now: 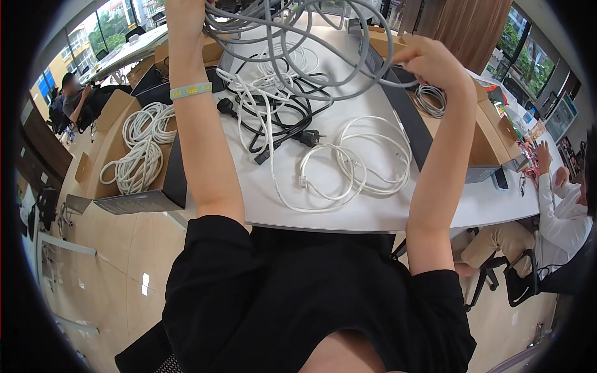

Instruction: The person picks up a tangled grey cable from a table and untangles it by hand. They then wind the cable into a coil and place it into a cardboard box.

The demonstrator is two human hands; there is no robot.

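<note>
A loosely looped grey cable (292, 28) hangs over the far part of the table. My left hand (189, 9), partly cut off by the upper frame edge, grips its bunched loops. On the other side my right hand (432, 62) has its fingers bent and closed at the outer loop. Below the loops lie a tangle of white cables (270, 112) and black power cords (286, 127), one with a round plug (309, 138). Nearer me, a white network cable (373, 155) lies coiled, its clear connector (303, 182) showing.
An open box (109, 199) of coiled white cables (140, 149) stands left. Another box (491, 149), right, holds a coiled grey cable (430, 101). A white-sleeved person (563, 211) sits at the right; another person (74, 102) sits far left. A phone (501, 179) lies beside the right box.
</note>
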